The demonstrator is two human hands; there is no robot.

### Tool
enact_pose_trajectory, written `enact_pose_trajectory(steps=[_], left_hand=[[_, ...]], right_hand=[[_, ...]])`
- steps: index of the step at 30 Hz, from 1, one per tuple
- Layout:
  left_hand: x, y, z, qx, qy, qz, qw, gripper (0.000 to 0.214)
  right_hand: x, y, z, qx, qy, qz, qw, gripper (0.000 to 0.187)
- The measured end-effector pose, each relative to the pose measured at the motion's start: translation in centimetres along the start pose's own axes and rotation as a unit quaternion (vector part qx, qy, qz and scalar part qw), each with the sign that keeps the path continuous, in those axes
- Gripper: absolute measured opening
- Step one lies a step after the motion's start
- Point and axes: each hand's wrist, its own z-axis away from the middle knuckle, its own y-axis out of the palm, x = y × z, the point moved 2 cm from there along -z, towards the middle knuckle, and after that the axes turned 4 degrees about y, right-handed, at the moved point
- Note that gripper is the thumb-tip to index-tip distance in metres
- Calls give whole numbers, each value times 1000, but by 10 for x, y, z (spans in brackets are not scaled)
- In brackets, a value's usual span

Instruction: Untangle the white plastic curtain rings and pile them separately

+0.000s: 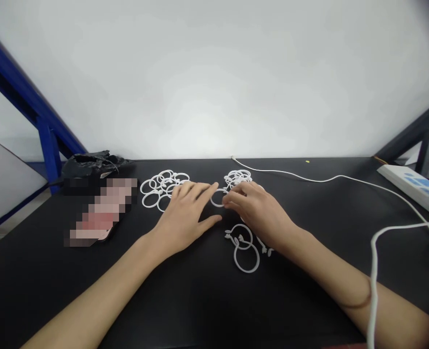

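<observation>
My right hand (pixel 258 211) has its thumb and fingertips pinched on the edge of a white curtain ring (pixel 219 206), near the middle of the table. My left hand (pixel 185 213) faces it from the left, palm down, with fingers stretched and thumb apart, holding nothing. Past the left fingers lies a spread pile of white rings (pixel 151 207). A tighter heap of rings (pixel 239 175) sits behind my right hand, which partly covers it. Below that hand lie a few loose rings (pixel 246 271) with small looped ends, some partly hidden by the wrist.
A black table (pixel 199 295) runs back to a white wall. At the left are a crumpled black bag (pixel 90 164) and a blurred-out phone-like object (pixel 105 211). A white cable (pixel 297 174) crosses the right side towards a white box (pixel 414 186), and passes over my right forearm.
</observation>
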Motion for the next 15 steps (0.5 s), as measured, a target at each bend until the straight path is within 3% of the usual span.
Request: enact_pose_trajectory(steps=[6,9,15], left_hand=[[-2,-2,1,-12,-2,17,1000,40],[-4,-5,0,-19,-16,20,999,42],[-12,-3,-1,-16,-26,56,998,37]], right_hand=[[10,-10,2,-27,-91,28,995,29],[11,-10,2,-47,-106,-26,993,29],[7,-2,-1,-57,-12,-190,980,7]])
